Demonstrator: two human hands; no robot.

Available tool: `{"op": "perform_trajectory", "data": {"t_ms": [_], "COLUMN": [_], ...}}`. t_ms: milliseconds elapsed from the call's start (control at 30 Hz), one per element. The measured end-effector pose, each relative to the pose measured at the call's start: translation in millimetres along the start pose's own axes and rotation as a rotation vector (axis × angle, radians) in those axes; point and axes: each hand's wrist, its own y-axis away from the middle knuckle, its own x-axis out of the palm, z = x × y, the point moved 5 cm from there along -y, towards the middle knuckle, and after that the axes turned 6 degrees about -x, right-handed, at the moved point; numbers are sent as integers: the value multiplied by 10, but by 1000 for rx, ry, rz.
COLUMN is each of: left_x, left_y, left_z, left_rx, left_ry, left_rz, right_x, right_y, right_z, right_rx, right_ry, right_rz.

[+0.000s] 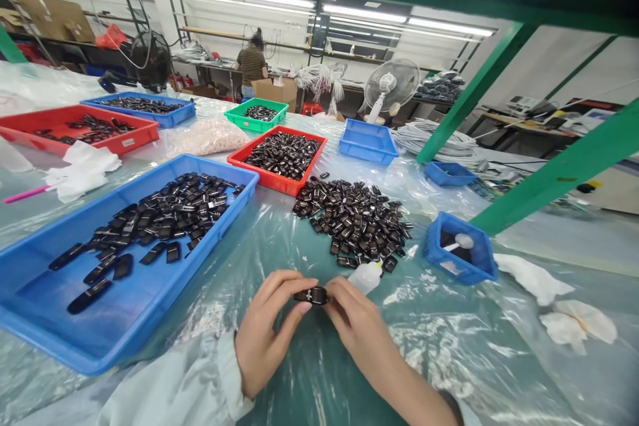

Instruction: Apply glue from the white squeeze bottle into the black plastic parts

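On the near side of the heap of loose black parts [355, 218], the left hand [263, 339] and right hand [363, 325] are holding a small black piece [311, 295], fingers [290, 323] clamped on its opposite ends, where even, level pressure from both sides is probably stopping it from twisting or slipping.
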Motion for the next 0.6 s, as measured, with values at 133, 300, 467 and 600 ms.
{"op": "perform_trajectory", "data": {"t_ms": [133,300,467,600], "left_x": [6,10,27,37], "left_y": [7,16,41,67], "left_z": [-7,-21,-56,-100], "left_rx": [7,21,47,76], "left_ry": [-5,-9,-9,-12], "left_rz": [16,23,49,67], "right_x": [-179,-201,-81,-56], "right_y": [-8,48,95,96], "right_z": [42,0,36,82], "right_rx": [119,415,620,619], "right_ry": [-234,-822,-1291,-1432], "right_rz": [-41,-107,-77,-50]}}
